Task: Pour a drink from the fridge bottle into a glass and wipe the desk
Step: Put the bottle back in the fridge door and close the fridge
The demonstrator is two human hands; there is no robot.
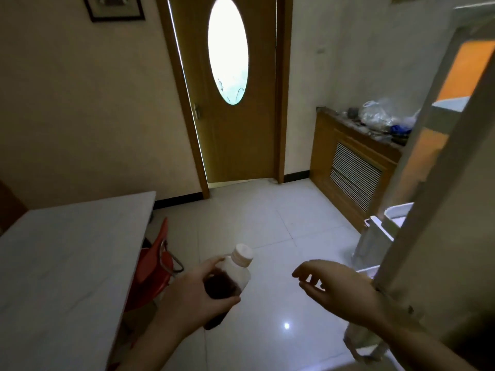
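Note:
My left hand [195,295] grips a plastic bottle [230,277] around its middle, low in the centre of the view. The bottle holds dark brown liquid in its lower part and has a white screw cap [242,254], closed and tilted toward the door. My right hand [337,285] hovers to the right of the bottle with its fingers apart and nothing in them, close to the edge of the open fridge door [428,183]. The white desk [67,263] lies at the left. No glass or cloth shows.
A red chair [152,271] is tucked beside the desk. A wooden door [230,89] with an oval window stands ahead. At the right a wooden radiator cover [353,167] carries plastic bags and clutter. Fridge door shelves [388,223] jut out. Pale tiled floor [267,223] spreads between.

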